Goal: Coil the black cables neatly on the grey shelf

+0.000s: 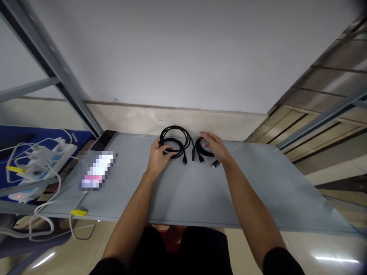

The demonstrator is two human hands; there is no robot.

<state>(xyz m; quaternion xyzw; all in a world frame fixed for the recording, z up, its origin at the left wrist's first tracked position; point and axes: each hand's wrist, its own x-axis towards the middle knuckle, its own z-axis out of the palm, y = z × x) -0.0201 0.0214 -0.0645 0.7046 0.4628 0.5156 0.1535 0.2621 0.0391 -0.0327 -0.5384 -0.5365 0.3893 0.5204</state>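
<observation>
Left hand (157,158) at a loop of black cable (175,144), with the fingers (169,154) curled shut around the wire in a firm grip. Right hand (215,147) just beside it, over a second loop of black cable (204,150), with the fingers (207,136) spread out and loose on top, not clenched.

Both loops side by side, close together, near the far edge of a gray tabletop (252,191). Small black cable plugs (185,161) on the tabletop, just in front of the loops and between the two hands. One more plug (215,164) right under the right hand.

Off to the left, a black phone (102,140) lying flat at the far corner of the tabletop. Just in front of it, a blurred thing (97,170), too blocky to tell what it is. Farther left, past the edge, a white power strip (43,164) in front of a blue board (17,139). White cords (43,214) hanging down from there, one with a yellow tag (78,213). Gray metal bars (37,49) at the side, a white wall (172,57) ahead, and a shiny tile floor (86,252) below.
</observation>
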